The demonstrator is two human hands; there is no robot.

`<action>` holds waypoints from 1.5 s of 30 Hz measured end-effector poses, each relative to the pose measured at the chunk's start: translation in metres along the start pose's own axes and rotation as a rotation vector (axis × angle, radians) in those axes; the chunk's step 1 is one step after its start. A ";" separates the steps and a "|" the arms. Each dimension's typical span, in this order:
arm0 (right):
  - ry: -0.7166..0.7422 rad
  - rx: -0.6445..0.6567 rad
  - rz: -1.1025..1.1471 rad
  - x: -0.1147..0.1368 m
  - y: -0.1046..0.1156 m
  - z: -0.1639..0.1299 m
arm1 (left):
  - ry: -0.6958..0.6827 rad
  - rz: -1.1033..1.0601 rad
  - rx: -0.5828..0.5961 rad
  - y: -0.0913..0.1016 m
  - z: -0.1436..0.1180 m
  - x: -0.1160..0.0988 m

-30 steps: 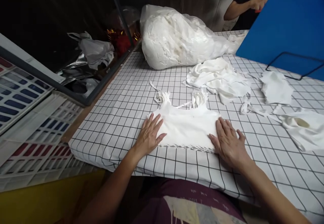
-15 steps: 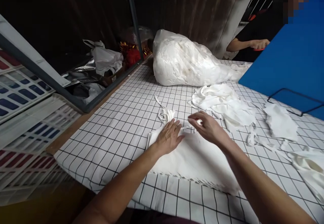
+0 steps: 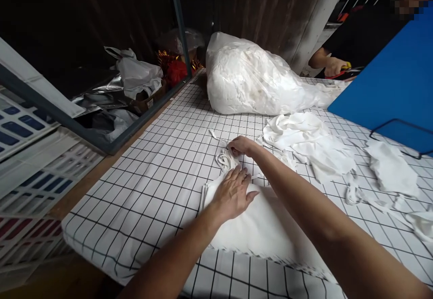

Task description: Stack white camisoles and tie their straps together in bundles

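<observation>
A folded stack of white cloth [image 3: 260, 229] lies on the table in front of me, its near edge ragged. My left hand [image 3: 233, 195] rests flat on its far left part, fingers spread. Just beyond the stack is a small loose coil of white cloth strips [image 3: 223, 160], one end trailing away from it. My right hand [image 3: 241, 146] reaches across to this coil with fingers curled at its right side. Its fingertips look closed on the strips, though they are partly hidden.
White cloth scraps [image 3: 314, 143] lie at the right on the checked tablecloth [image 3: 145, 177]. A large plastic bag of white material [image 3: 253, 78] sits at the back. A blue board [image 3: 389, 78] stands at the right, with a co-worker's hand [image 3: 334, 66] holding scissors behind it. Plastic baskets [image 3: 50, 177] stand left.
My right hand has moved left and away from me, from beyond the stack's middle to the coil of strips. My left hand stays flat on the stack. The view has shifted slightly.
</observation>
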State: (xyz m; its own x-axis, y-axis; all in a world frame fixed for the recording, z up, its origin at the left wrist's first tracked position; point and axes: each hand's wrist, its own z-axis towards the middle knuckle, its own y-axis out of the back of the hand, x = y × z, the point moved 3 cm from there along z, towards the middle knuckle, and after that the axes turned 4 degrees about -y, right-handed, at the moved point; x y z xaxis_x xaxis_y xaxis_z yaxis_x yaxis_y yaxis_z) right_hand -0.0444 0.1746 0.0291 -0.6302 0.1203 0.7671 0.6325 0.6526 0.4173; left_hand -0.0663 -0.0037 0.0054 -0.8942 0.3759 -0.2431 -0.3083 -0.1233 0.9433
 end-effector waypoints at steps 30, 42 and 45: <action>0.963 -0.336 -0.357 -0.085 0.007 -0.181 | 0.253 -0.899 -0.057 0.054 -0.006 0.007; 1.047 -0.219 -0.460 -0.084 0.008 -0.174 | 0.608 -1.752 0.160 0.041 -0.009 -0.008; 1.003 -0.197 -0.358 -0.082 0.011 -0.180 | 0.636 -1.696 0.140 0.043 -0.008 -0.005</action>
State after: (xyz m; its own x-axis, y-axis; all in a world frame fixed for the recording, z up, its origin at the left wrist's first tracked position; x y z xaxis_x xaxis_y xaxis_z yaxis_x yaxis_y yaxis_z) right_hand 0.0952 0.0378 0.0584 -0.1940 -0.7787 0.5966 0.6026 0.3853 0.6989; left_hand -0.0777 -0.0186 0.0452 0.3403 -0.3753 -0.8622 -0.9192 0.0601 -0.3891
